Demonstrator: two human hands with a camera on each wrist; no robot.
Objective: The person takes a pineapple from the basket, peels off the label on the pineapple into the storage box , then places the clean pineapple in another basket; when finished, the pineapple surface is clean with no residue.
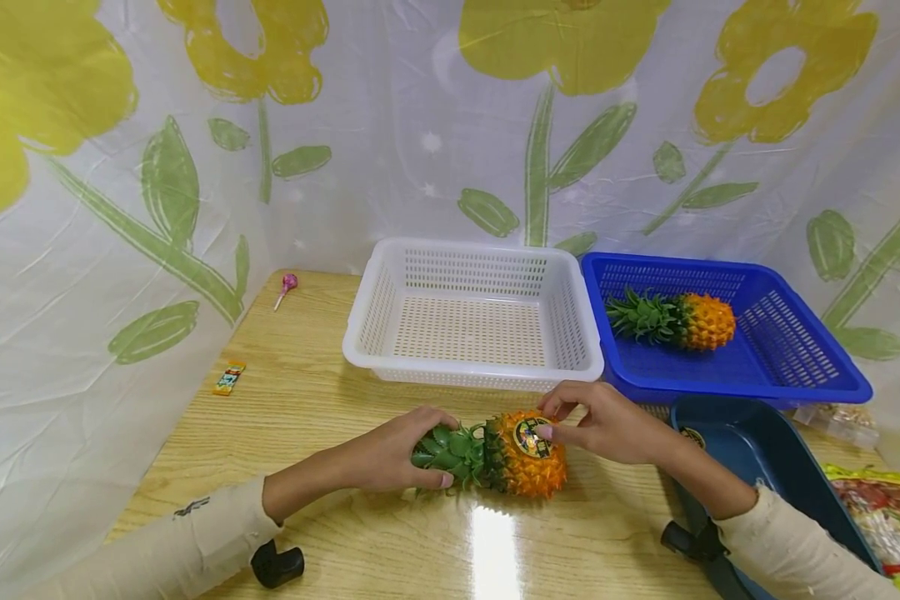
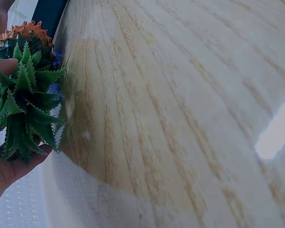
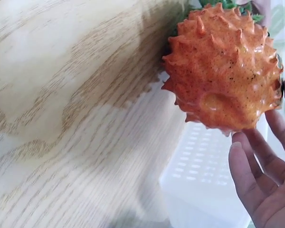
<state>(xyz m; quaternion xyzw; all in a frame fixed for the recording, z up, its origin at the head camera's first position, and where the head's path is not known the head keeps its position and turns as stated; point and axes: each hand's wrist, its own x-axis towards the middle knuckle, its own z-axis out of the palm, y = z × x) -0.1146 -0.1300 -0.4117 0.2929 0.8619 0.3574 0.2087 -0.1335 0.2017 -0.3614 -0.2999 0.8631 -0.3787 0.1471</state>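
Observation:
A pineapple (image 1: 528,471) lies on its side on the wooden table, its orange spiky body to the right and green crown (image 2: 26,109) to the left. My left hand (image 1: 390,450) grips the crown, thumb on the near side and fingers around the far side. On the body sits a round black-and-yellow sticker (image 1: 532,438). The thumb of my right hand (image 1: 607,423) presses the sticker's right edge, and its curled fingers touch the body's far side. From the right wrist view, the body's rounded bottom end (image 3: 223,71) shows, with fingertips against it.
Behind stands a white perforated basket (image 1: 480,375). A blue basket (image 1: 742,387) to its right holds another pineapple (image 1: 708,322). A dark teal tray (image 1: 783,454) is under my right forearm. A lollipop (image 1: 288,282) and a small packet (image 1: 229,378) lie left; a food bag (image 1: 888,517) lies right.

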